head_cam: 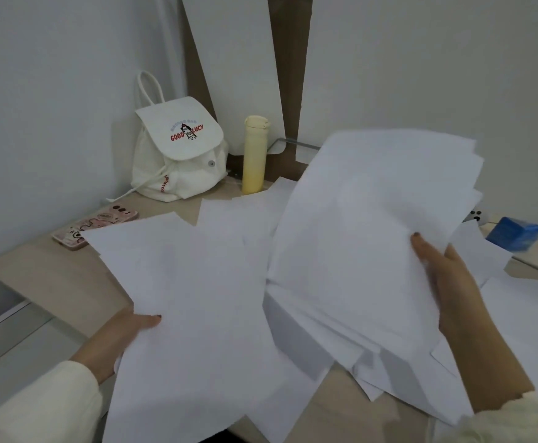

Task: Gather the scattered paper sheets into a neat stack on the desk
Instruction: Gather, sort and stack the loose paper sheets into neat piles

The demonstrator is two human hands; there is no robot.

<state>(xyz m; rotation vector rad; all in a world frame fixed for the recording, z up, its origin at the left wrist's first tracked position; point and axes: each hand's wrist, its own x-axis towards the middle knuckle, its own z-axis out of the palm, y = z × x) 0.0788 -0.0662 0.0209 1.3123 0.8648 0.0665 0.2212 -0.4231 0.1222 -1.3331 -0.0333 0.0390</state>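
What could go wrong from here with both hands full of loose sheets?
The raised bundle in the right hand is fanned, its edges uneven; pinched at one side only, sheets may slip out.
The sheets the left hand grips overhang the desk's near edge and could slide to the floor.
Sweeping the far sheets might tip the upright yellow bottle.

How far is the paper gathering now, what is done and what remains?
Done: the right hand holds a rough bundle, edges uneven. In hand: the left hand grips more sheets. Left: loose sheets lie by the bottle, and no neat stack sits on the desk.
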